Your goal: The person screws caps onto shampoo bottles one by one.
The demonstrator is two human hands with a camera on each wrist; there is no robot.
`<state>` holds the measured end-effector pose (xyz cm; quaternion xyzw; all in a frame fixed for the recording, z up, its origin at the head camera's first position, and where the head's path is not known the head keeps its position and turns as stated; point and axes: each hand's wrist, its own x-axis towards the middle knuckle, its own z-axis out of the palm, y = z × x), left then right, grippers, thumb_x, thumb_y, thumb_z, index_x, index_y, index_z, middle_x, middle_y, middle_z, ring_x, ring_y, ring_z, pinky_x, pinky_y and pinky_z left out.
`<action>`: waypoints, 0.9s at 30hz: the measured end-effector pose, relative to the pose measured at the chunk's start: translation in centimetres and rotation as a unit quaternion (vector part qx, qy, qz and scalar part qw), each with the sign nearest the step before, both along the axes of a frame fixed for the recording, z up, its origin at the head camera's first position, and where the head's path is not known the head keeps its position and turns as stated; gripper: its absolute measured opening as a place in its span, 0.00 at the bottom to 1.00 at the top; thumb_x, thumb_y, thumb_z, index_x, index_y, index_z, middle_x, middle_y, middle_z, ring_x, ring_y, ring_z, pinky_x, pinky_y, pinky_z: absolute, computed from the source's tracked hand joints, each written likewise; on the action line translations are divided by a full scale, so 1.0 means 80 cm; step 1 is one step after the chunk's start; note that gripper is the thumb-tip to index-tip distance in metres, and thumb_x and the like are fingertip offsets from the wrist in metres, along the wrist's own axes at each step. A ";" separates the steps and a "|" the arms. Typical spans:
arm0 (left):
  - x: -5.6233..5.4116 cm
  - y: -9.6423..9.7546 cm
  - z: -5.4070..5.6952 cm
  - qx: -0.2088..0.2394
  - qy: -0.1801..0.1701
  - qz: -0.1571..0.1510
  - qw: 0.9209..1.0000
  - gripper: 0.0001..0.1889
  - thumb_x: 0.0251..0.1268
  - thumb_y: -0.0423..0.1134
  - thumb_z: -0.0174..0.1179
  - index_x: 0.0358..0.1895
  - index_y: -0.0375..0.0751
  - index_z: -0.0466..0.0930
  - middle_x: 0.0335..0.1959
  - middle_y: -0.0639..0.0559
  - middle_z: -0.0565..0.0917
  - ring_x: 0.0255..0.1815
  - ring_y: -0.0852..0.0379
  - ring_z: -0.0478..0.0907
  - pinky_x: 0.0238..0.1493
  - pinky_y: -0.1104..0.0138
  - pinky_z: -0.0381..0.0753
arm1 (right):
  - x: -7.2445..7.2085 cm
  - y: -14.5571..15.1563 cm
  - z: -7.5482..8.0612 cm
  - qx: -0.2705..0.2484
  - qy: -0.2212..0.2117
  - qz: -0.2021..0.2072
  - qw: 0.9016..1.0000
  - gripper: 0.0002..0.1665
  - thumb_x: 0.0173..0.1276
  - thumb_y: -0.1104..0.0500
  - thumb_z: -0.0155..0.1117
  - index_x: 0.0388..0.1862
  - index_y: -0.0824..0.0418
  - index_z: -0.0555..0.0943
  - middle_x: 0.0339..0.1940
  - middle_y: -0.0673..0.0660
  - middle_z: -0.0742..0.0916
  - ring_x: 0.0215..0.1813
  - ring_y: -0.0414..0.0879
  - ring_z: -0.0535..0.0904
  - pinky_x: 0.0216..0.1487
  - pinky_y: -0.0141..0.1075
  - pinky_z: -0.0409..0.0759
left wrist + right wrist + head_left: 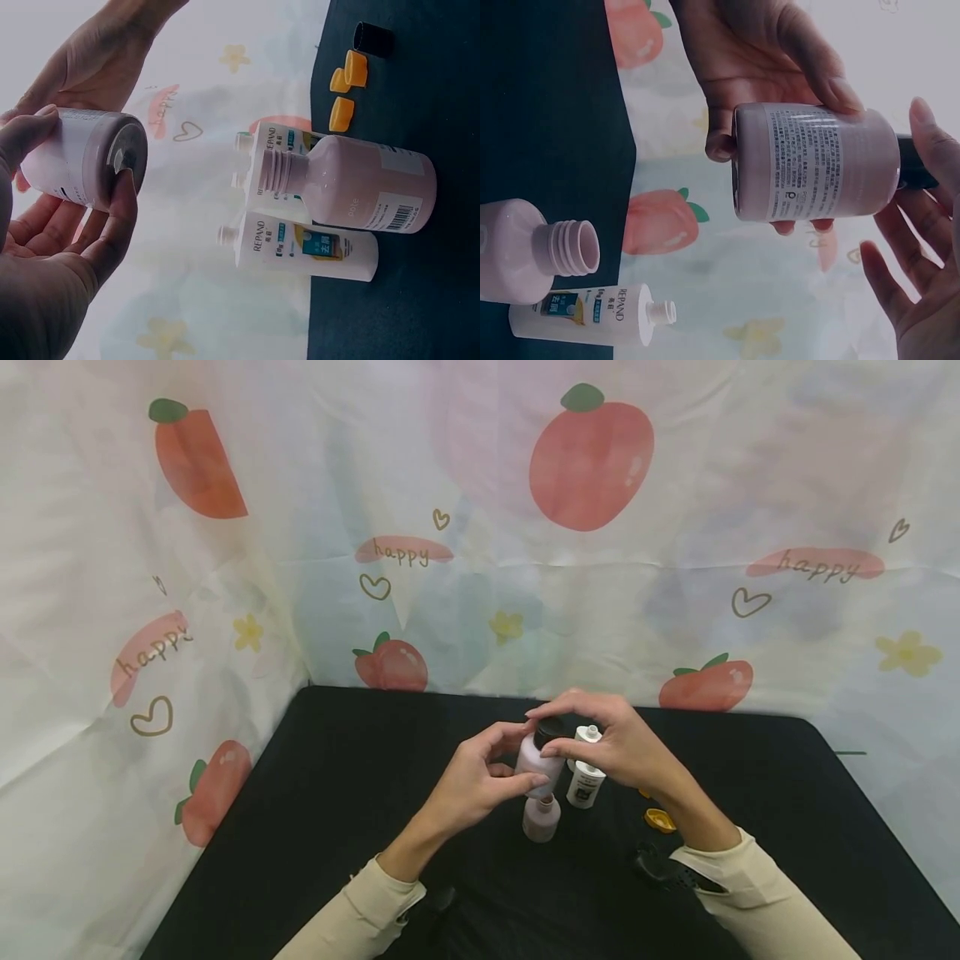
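Observation:
My left hand (480, 777) grips a pale pink bottle (538, 766) round its body, raised above the table. My right hand (611, 739) holds the black cap (549, 731) on its neck between thumb and fingers. In the right wrist view, small print covers a label (806, 165) on the bottle's side. Below stands a second pink bottle (375, 184), upright and capless, its threaded neck (577, 247) bare. Close behind it are white REPAND bottles (307, 247) without caps, their narrow spouts showing.
Yellow-orange caps (342, 114) and a loose black cap (373, 39) lie on the black table (352, 777), to the right of the bottles. A fruit-printed curtain (480, 468) hangs along the table's back and left sides.

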<state>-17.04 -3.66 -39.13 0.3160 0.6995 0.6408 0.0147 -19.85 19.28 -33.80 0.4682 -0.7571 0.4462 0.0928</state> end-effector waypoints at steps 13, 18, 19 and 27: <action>-0.003 -0.009 0.003 0.003 0.003 0.004 1.000 0.29 0.60 0.31 0.73 0.65 0.41 0.76 0.55 0.45 0.84 0.53 0.54 0.83 0.45 0.62 0.87 | -0.003 0.013 0.007 0.032 0.014 0.041 0.999 0.35 0.60 0.75 0.72 0.68 0.61 0.78 0.58 0.53 0.86 0.56 0.45 0.80 0.50 0.35 0.80; -0.004 -0.011 0.003 0.003 0.004 0.006 1.000 0.28 0.60 0.31 0.73 0.64 0.40 0.76 0.54 0.44 0.84 0.52 0.54 0.83 0.45 0.62 0.88 | -0.001 0.016 0.010 0.040 -0.004 0.025 0.999 0.35 0.61 0.75 0.71 0.67 0.60 0.79 0.58 0.52 0.86 0.58 0.45 0.80 0.55 0.33 0.79; -0.004 -0.011 0.003 0.003 0.003 0.007 1.000 0.28 0.60 0.31 0.73 0.64 0.40 0.76 0.54 0.44 0.84 0.52 0.54 0.83 0.45 0.62 0.88 | 0.000 0.017 0.011 0.042 -0.007 0.020 0.999 0.34 0.62 0.75 0.71 0.67 0.60 0.79 0.58 0.52 0.86 0.58 0.45 0.80 0.56 0.33 0.79; -0.004 -0.012 0.002 0.001 -0.006 0.002 1.000 0.27 0.61 0.31 0.72 0.64 0.40 0.76 0.55 0.44 0.83 0.53 0.54 0.83 0.46 0.62 0.87 | -0.002 0.015 0.008 0.026 0.003 -0.001 1.000 0.30 0.61 0.75 0.72 0.62 0.58 0.82 0.55 0.51 0.87 0.54 0.44 0.82 0.53 0.31 0.79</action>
